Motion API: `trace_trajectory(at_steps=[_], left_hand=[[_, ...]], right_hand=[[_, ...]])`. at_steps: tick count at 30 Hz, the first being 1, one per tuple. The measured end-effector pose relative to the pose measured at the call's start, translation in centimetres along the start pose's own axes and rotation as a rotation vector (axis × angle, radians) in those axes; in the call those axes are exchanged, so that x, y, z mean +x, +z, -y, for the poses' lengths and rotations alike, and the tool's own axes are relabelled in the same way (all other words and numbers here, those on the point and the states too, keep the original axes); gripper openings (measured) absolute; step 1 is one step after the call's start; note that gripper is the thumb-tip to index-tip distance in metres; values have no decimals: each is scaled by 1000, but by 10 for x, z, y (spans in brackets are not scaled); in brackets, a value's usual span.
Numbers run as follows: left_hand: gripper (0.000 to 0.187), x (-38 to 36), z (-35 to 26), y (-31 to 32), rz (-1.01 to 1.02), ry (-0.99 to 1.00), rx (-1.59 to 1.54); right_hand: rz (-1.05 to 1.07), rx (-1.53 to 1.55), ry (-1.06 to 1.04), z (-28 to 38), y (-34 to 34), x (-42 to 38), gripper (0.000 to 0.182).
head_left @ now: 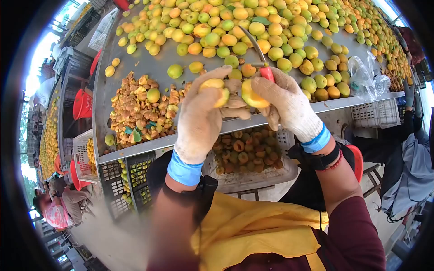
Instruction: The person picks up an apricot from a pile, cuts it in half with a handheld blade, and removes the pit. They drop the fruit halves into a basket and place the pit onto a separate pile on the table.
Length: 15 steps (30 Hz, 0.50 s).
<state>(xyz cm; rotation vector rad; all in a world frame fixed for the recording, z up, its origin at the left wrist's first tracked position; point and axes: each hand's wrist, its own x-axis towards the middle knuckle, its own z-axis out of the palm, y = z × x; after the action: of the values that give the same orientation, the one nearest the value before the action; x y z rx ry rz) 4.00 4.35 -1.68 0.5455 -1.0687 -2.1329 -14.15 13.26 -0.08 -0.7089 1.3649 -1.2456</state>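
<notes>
Both hands wear beige work gloves and are raised above the table's front edge. My left hand (199, 115) is closed around a yellow apricot half (221, 94), held between thumb and fingers. A second apricot half (253, 95) sits in the fingers of my right hand (289, 101). That same hand also grips a curved knife (267, 74) by its red handle, with the blade pointing up and away over the fruit. Below the hands, a white plastic crate (282, 174) holds many cut apricot halves.
Whole green, yellow and orange apricots (217, 27) cover the metal table (149, 61). A heap of brown pits and scraps (140, 106) lies at left, and a clear plastic bag (368, 79) at right. Black crates (120, 185) stand below the left edge. Other people sit at both sides.
</notes>
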Motion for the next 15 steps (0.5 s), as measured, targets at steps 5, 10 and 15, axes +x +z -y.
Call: trace_trajectory(at_steps=[5, 10, 15], left_hand=[[56, 5, -1, -26, -20, -17, -177], [73, -3, 5, 4, -171, -54, 122], [66, -8, 20, 32, -132, -98, 163]], right_hand=[[89, -327, 33, 7, -5, -15, 34], [-71, 122, -568, 16, 2, -8, 30], [842, 618, -736, 22, -19, 36, 36]])
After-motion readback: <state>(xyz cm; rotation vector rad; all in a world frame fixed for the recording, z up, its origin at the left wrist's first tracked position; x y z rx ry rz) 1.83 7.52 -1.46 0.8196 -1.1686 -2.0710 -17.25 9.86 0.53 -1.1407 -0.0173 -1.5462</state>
